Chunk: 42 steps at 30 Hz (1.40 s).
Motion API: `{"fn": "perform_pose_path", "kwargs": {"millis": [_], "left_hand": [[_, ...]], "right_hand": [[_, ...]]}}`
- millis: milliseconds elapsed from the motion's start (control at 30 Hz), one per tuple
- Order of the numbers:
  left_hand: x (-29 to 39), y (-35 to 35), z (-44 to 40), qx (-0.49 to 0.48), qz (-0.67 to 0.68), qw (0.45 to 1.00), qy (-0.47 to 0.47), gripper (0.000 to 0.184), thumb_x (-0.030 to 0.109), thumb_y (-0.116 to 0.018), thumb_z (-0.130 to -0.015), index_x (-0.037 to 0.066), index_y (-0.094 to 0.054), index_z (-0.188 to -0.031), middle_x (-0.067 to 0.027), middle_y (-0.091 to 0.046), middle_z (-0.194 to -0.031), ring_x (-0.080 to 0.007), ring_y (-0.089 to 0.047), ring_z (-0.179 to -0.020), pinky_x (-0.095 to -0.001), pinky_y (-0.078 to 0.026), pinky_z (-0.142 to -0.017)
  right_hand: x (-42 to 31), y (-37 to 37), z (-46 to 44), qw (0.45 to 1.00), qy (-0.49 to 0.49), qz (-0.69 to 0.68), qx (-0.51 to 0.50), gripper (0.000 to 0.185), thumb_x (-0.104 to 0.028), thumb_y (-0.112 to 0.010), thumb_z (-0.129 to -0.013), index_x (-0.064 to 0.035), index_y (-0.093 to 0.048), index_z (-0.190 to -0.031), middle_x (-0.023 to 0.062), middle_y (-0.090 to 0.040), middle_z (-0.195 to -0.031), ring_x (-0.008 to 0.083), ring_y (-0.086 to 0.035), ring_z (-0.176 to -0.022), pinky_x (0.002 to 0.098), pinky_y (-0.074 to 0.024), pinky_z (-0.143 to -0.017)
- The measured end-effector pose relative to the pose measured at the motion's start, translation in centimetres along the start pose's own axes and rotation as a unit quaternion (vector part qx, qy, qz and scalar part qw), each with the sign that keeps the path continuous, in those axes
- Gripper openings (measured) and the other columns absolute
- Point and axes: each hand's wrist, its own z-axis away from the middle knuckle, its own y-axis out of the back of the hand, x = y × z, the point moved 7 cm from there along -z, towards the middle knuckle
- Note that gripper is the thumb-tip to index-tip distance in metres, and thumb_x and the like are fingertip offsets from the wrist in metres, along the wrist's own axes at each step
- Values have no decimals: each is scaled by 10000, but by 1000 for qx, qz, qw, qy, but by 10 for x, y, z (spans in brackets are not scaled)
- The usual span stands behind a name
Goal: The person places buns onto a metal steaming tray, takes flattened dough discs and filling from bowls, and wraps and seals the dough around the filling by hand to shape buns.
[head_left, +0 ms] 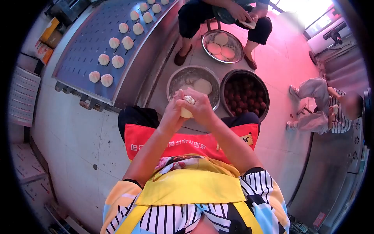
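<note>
White dough ball (186,113): in the fingers, above the lap, gathered pleats on top peeking out between the thumbs. Left hand (171,113) and right hand (201,108) both wrap it, fingers curled in and closed round the dough, no gap left; far-side fingertips are hidden, so exact contact there I can't tell. Two-handed cupping probably keeps a soft piece from sagging.

Just beyond the fingers: metal bowl (173,80) with a flat dough round (203,86) in it. Beyond and right of the fingers: dark basin (224,93) of red-brown balls (245,97). Both within short reach, likely so neither hand needs to stretch. Farther out: second metal bowl (204,42), several dough rounds (221,38) inside, set before a seated co-worker (226,9) who also holds a dough piece (249,24).

Left of the fingers and well apart: bench (83,54) with a blue slotted top, white buns (117,61) lined up along the near-right part, spaced apart, presumably against sticking.

Room: pale tiled floor (85,152), pinkish light on the right. Far right of the fingers, another seated person (315,103) in stripes. Boxes (50,33) stacked off left, beyond the bench.
</note>
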Motion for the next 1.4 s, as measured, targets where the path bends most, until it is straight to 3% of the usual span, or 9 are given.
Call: {"fn": "perform_pose_path", "kwargs": {"millis": [100, 333, 433, 633, 733, 933, 1067, 1267, 1400], "left_hand": [[6, -5, 7, -112, -69, 977, 168, 444, 467, -500, -928, 107, -461, -1186, -48, -549, -1077, -140, -592, -988, -306, -541, -758], [8, -6, 12, 51, -72, 995, -37, 496, 522, -481, -916, 93, -498, -1166, -53, -580, -1038, -171, -617, -933, -312, -549, -760], [17, -9, 12, -37, -110, 990, 83, 509, 525, -474, -918, 88, -487, -1177, -49, -558, -1087, -162, -596, -982, -315, -546, -766], [12, -15, 13, 67, -37, 995, -70, 575, 558, -451, -911, 66, -460, -1208, -68, -540, -1135, -177, -605, -979, -320, -555, -741], [19, -7, 12, -3, -133, 990, 37, 567, 549, -427, -926, 68, -451, -1224, -70, -538, -1135, -174, -607, -969, -315, -556, -734], [13, -10, 10, 69, -62, 994, -53, 631, 605, -408, -898, 64, -458, -1217, -82, -561, -1093, -190, -620, -949, -311, -567, -693], [15, -4, 10, 1, -129, 991, 46, 665, 637, -387, -882, 67, -466, -1215, -80, -570, -1082, -187, -621, -957, -328, -574, -694], [10, 1, 6, 85, -87, 993, 9, 644, 634, -378, -891, 57, -490, -1154, -80, -590, -1011, -163, -637, -897, -318, -587, -648], [21, 21, -1, 79, -146, 986, -33, 631, 625, -381, -901, 47, -539, -1097, -67, -612, -950, -151, -632, -847, -275, -539, -689]], "right_hand": [[-8, -4, -2, 988, -30, -141, -48, 298, -212, -671, -793, 7, -663, -996, 122, -668, -1034, 170, -606, -963, 326, -444, -911], [2, -5, -4, 998, -15, -64, -20, 338, -224, -678, -794, 11, -646, -1035, 118, -657, -1061, 170, -604, -977, 318, -445, -898], [-2, -7, -2, 986, -51, -148, -61, 320, -219, -676, -800, 12, -646, -1020, 107, -653, -1030, 157, -598, -948, 305, -452, -875], [7, -5, -5, 991, -23, -131, -20, 306, -197, -675, -801, 13, -648, -1022, 78, -645, -1023, 128, -576, -935, 279, -447, -863], [-5, -8, -4, 982, -76, -163, -52, 265, -182, -672, -798, 13, -662, -977, 85, -653, -1002, 128, -588, -919, 277, -451, -853], [19, -8, -6, 979, -50, -197, 23, 252, -172, -685, -787, 21, -667, -948, 77, -659, -980, 118, -593, -899, 278, -456, -850], [-8, -10, -4, 976, -73, -207, -4, 216, -170, -693, -785, 19, -678, -888, 61, -662, -887, 108, -595, -822, 278, -474, -802], [34, -16, -1, 980, -114, -164, -14, 442, -275, -717, -781, 3, -607, -1106, 71, -645, -956, 141, -594, -880, 278, -479, -770], [-32, 11, -8, 924, 259, 273, 68, 578, -373, -729, -725, -40, -543, -1159, 126, -634, -814, 241, -633, -729, 320, -498, -637]]}}
